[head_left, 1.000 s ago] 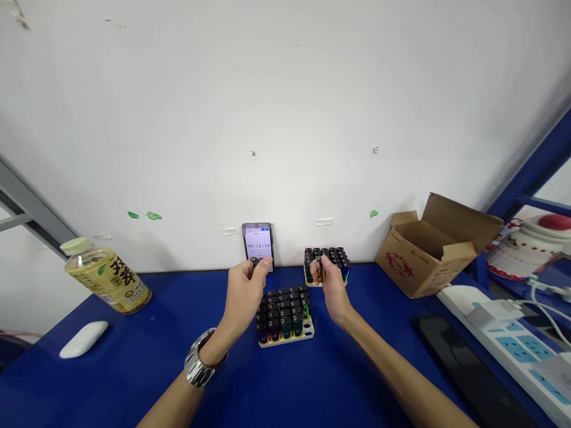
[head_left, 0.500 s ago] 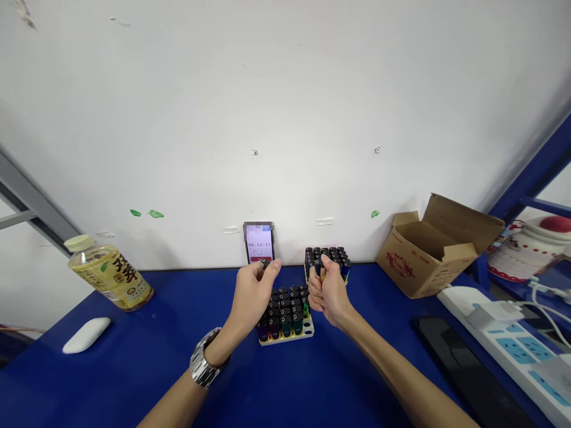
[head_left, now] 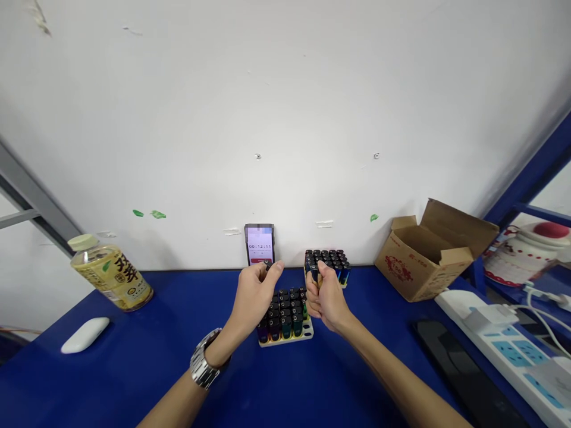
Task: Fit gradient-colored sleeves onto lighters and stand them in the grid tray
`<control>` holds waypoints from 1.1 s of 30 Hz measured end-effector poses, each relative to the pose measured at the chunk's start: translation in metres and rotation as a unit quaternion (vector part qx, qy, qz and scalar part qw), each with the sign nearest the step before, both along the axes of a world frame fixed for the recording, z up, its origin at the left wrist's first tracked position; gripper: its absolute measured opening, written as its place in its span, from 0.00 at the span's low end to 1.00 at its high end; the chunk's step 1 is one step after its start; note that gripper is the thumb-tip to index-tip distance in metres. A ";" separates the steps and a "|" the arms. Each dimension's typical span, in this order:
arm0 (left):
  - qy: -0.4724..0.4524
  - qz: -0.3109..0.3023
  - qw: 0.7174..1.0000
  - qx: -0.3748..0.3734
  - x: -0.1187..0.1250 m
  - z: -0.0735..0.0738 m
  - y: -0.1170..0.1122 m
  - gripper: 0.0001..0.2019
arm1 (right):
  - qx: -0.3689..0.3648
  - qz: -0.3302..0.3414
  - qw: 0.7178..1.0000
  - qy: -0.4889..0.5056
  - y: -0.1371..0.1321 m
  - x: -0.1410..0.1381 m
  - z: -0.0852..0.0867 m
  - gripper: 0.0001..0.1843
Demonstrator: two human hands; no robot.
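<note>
In the head view, my left hand (head_left: 255, 295) is closed on a dark battery (head_left: 267, 263), whose black top shows between thumb and fingers. Thumb up, my right hand (head_left: 329, 299) grips another dark battery (head_left: 314, 271); its lower part is hidden by the fingers. Below and between the hands stands a pale rack (head_left: 285, 342) packed with upright black-topped batteries (head_left: 286, 324), with uncovered holes at its right end. My left hand hides part of that rack. Just behind my right hand, a second group of upright batteries (head_left: 336, 260) fills another rack near the wall.
A phone (head_left: 260, 244) showing a timer leans on the wall. Left are a drink bottle (head_left: 113, 276) and a white case (head_left: 85, 335). Right are an open cardboard box (head_left: 414, 261), a black phone (head_left: 464, 368) and a power strip (head_left: 513, 351) with cables.
My right hand has shifted slightly left and down, still gripping its battery. My left hand stays nearly in place. The camera view has tilted a little.
</note>
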State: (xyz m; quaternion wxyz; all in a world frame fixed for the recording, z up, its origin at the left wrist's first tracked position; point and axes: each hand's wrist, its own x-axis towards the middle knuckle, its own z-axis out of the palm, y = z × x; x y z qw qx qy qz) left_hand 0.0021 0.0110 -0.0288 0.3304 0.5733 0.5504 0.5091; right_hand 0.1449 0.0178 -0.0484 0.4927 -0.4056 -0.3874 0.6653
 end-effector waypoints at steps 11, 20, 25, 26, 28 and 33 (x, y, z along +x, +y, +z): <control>0.046 -0.033 0.998 -0.027 0.003 0.009 -0.003 0.24 | 0.364 -0.073 0.895 -0.246 -0.006 0.037 -0.027 0.19; 0.076 -0.056 0.995 -0.030 0.003 0.013 -0.006 0.24 | 0.433 -0.110 0.812 -0.374 -0.020 0.062 -0.054 0.13; 0.089 -0.060 0.994 -0.038 0.004 0.012 -0.006 0.24 | 0.493 -0.070 0.787 -0.364 -0.024 0.062 -0.060 0.12; 0.091 -0.061 0.993 -0.038 0.004 0.011 -0.005 0.24 | 0.515 -0.054 0.774 -0.365 -0.023 0.061 -0.061 0.12; 0.094 -0.064 0.993 -0.037 0.004 0.010 -0.005 0.24 | 0.558 -0.031 0.734 -0.386 -0.020 0.059 -0.062 0.13; 0.110 -0.076 0.990 -0.036 0.005 0.006 -0.004 0.23 | 0.554 0.038 0.646 -0.524 -0.015 0.056 -0.049 0.14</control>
